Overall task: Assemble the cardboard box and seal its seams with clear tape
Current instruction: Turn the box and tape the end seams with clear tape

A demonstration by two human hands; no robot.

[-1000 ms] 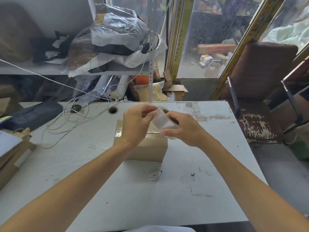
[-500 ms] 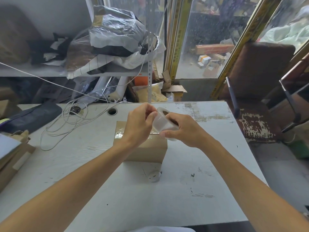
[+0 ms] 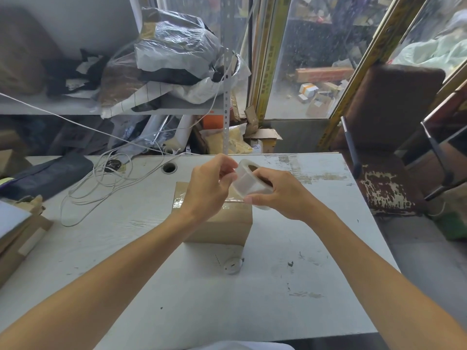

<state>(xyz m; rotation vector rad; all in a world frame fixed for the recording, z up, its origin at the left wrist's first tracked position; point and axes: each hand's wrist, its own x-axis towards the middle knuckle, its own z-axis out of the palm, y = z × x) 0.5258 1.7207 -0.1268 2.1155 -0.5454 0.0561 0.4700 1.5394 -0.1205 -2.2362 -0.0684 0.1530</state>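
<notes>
Cardboard box sat closed on desk below your fingers, tape glossy on top. Right hand gripped tape roll; left hand pinched its edge. Pose unchanged since earlier.

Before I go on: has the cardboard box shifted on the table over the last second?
No. The cardboard box sits in the same spot, just this side of the round cable hole in the table, with the same gap to it as before.
</notes>
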